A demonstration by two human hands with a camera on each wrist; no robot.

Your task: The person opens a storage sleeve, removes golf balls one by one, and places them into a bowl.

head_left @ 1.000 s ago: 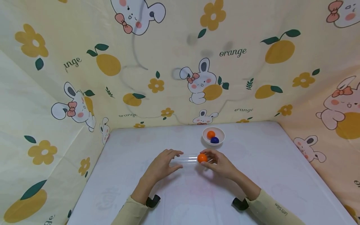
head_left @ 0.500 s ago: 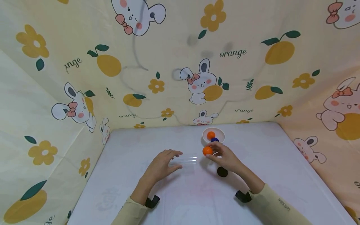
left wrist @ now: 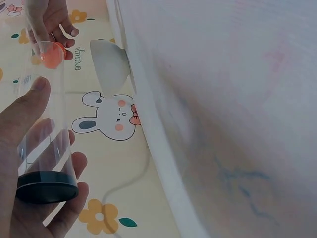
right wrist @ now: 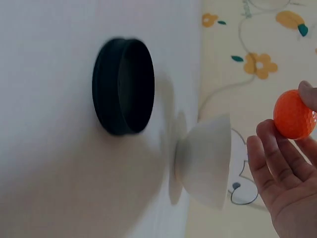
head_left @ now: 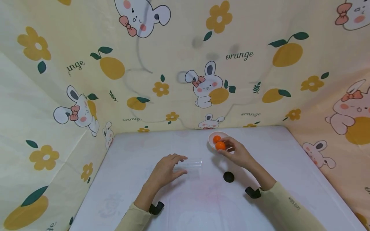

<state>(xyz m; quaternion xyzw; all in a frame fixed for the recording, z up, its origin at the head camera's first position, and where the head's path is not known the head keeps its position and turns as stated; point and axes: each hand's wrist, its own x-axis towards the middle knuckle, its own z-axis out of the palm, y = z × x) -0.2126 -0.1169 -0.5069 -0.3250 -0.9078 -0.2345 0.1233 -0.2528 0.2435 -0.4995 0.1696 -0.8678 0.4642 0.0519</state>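
Observation:
My left hand [head_left: 166,168] holds a clear plastic tube [head_left: 193,163] above the table. The left wrist view shows fingers and thumb curled round its wall, just above a black end cap [left wrist: 48,188]. Between thumb and fingers, my right hand [head_left: 238,154] pinches an orange golf ball [head_left: 220,146], its dimples plain in the right wrist view. That ball is over the near side of a white bowl [head_left: 210,142]. Another orange ball [head_left: 216,139] lies in the bowl. The blue ball seen there earlier is hidden by the right hand and held ball.
A round black lid [head_left: 228,177] lies on the white tabletop [head_left: 138,144], nearer than the bowl. Behind the table hangs a patterned cloth [head_left: 173,64], which also rises at both sides. Black wrist camera mounts [head_left: 157,208] stick out by the sleeves.
My right hand carries the orange golf ball away from the tube's mouth, farther back and right to the bowl. The lid has come into view. My left hand and the tube stay put.

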